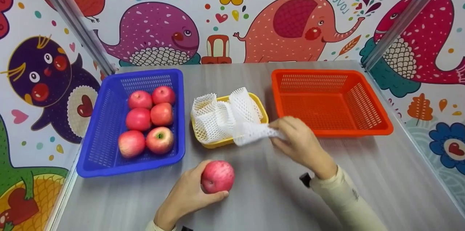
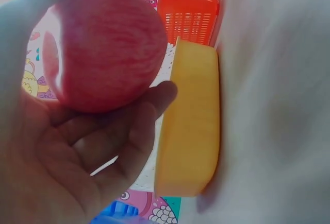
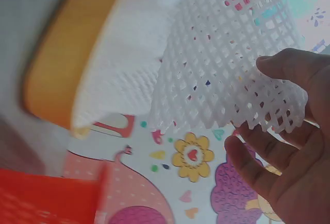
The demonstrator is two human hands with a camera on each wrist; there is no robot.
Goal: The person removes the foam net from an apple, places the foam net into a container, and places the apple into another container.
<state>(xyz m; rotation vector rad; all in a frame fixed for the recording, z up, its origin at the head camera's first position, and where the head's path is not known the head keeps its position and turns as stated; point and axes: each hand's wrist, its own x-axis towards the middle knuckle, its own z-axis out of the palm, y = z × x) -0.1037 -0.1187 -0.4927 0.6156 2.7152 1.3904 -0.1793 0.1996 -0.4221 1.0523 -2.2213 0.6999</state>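
Observation:
My left hand [image 1: 187, 191] grips a red apple [image 1: 218, 177] above the near part of the table, thumb on one side and fingers on the other. In the left wrist view the apple [image 2: 105, 49] covers much of the upper left. Between thumb and fingers, my right hand [image 1: 299, 145] pinches one end of a white foam net sleeve [image 1: 254, 133]. That sleeve [image 3: 227, 59] hangs spread out in the right wrist view, its diamond mesh visible. Just behind it, a yellow basket [image 1: 264, 109] contains several more white foam nets [image 1: 214, 120].
At left stands a blue basket [image 1: 96, 129] with several red apples [image 1: 138, 119] toward its right side. A red-orange basket [image 1: 327, 133] sits at back right, with nothing seen inside. Cartoon-printed panels [image 1: 232, 20] enclose the grey table [image 1: 250, 202] at the back and sides.

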